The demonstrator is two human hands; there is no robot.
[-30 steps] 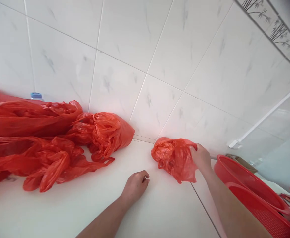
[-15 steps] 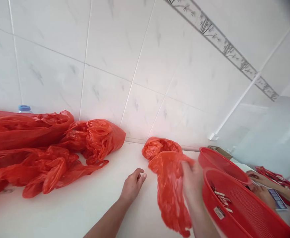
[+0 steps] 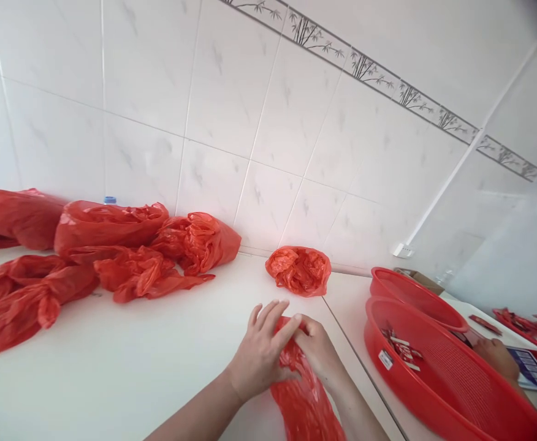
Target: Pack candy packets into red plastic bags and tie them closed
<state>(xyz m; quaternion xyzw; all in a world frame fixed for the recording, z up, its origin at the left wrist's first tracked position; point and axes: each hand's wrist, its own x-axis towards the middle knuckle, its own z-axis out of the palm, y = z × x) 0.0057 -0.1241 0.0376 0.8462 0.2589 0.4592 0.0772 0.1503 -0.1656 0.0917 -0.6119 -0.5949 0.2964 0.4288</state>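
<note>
A red plastic bag (image 3: 303, 401) hangs long and crumpled in front of me over the white table. My right hand (image 3: 319, 349) pinches its top edge between thumb and fingers. Across the bag's upper part reaches my left hand (image 3: 262, 349), its fingers spread and its thumb apart from the index finger. The left fingertips meet the right ones at the bag's top. Just beyond both hands, a bunched red bag (image 3: 298, 269) lies against the wall.
Crumpled red bags (image 3: 112, 226) lie along the left, a blue bottle cap (image 3: 110, 200) behind them. At right stand two red baskets (image 3: 452, 361), the nearer holding small red-and-white pieces. Another person's hand (image 3: 498, 358) is beyond them. A tiled wall (image 3: 222, 153) backs the white table (image 3: 158, 367).
My right hand has brought the red bag left and toward me, away from the bunched bag. My left hand has moved up to the bag and spread its fingers. The view has shifted left.
</note>
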